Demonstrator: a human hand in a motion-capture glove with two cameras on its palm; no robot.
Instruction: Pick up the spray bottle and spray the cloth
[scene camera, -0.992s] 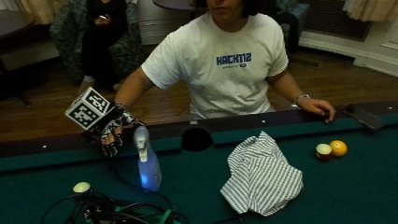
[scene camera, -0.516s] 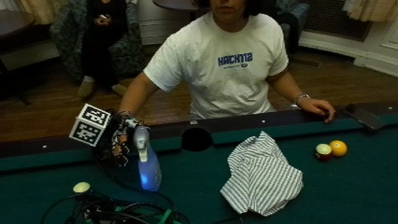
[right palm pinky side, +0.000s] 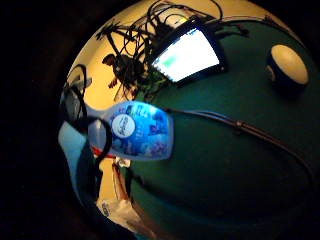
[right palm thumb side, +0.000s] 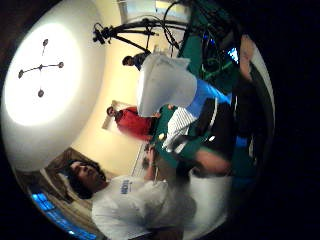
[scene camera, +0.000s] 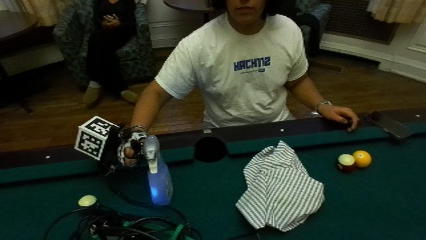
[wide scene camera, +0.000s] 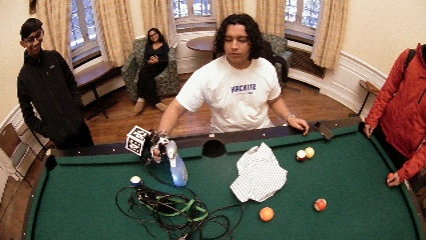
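From the outside view I see my black-gloved right hand (scene camera: 128, 149) wrapped around the white trigger head of a translucent blue plastic spray bottle (scene camera: 158, 181), which stands upright on the green felt pool table (scene camera: 373, 200) just inside the near rail, beside the dark side pocket (scene camera: 211, 149). The striped white-and-grey cloth (scene camera: 281, 188) lies crumpled on the felt well apart from the bottle, with open green between them. My bare left hand (scene camera: 338, 116) rests on the dark wooden rail. Past the cloth, a white-and-red ball (scene camera: 345, 161) touches a yellow ball (scene camera: 362, 158) near that rail. A pale ball (scene camera: 87, 200) sits close to a tangle of black and green cables (scene camera: 126, 227) at the table's far edge. In the wide outside view the same grip shows on the bottle (wide scene camera: 178, 167), the cloth (wide scene camera: 259, 174) lies mid-table, and two orange balls (wide scene camera: 266, 213) sit on open felt beyond it. The little-finger palm view shows the bottle's blue labelled body (right palm pinky side: 140, 130) close to the palm, felt beyond it, a cable running across and a lit screen (right palm pinky side: 187, 55) among the wires. The thumb-side palm view is filled by the white spray head (right palm thumb side: 162, 85), with the striped cloth (right palm thumb side: 180, 125) behind it.
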